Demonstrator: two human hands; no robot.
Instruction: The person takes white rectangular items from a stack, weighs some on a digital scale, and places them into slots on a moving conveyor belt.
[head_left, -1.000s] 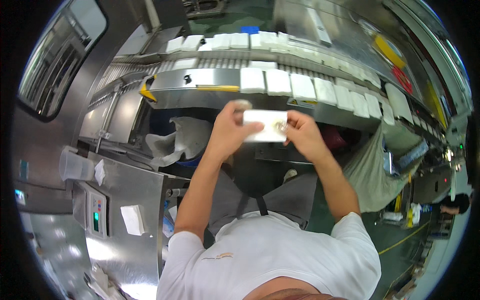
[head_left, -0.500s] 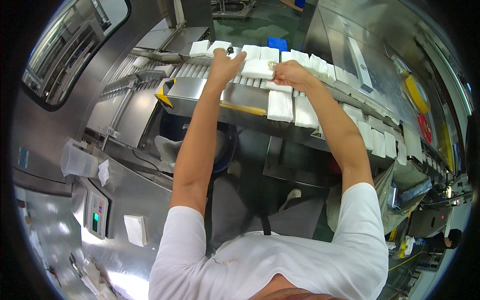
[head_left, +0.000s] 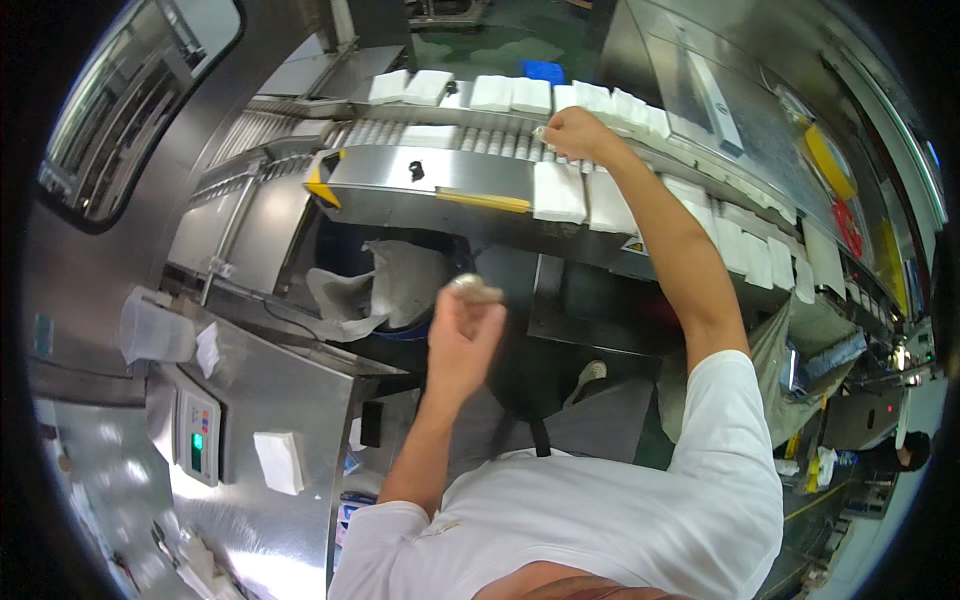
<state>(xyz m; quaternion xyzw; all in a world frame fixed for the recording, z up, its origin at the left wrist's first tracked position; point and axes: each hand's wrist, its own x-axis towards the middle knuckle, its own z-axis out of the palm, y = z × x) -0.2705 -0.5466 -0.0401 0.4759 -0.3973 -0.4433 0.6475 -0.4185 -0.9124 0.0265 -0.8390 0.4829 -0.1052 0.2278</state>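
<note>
My left hand is drawn back from the conveyor, over the dark gap before my body. Its fingers are curled, slightly blurred, with a pale shiny bit at the tips whose kind I cannot make out. Above the roller conveyor my right hand is closed, with a small pale bit at its fingertips. A white stack of folded tissues lies on the rollers to its left. Just below my right hand, another white tissue stack rests on the conveyor's front ledge. More white stacks line the far side.
A metal bench at left holds a scale, a clear plastic jug and a tissue stack. Below the conveyor stands a blue bin with a pale liner. A yellow-black corner marks the conveyor guard.
My left hand has moved down and back from the conveyor toward my body. The white stack that was in my right hand is no longer there; a stack now shows on the rollers.
</note>
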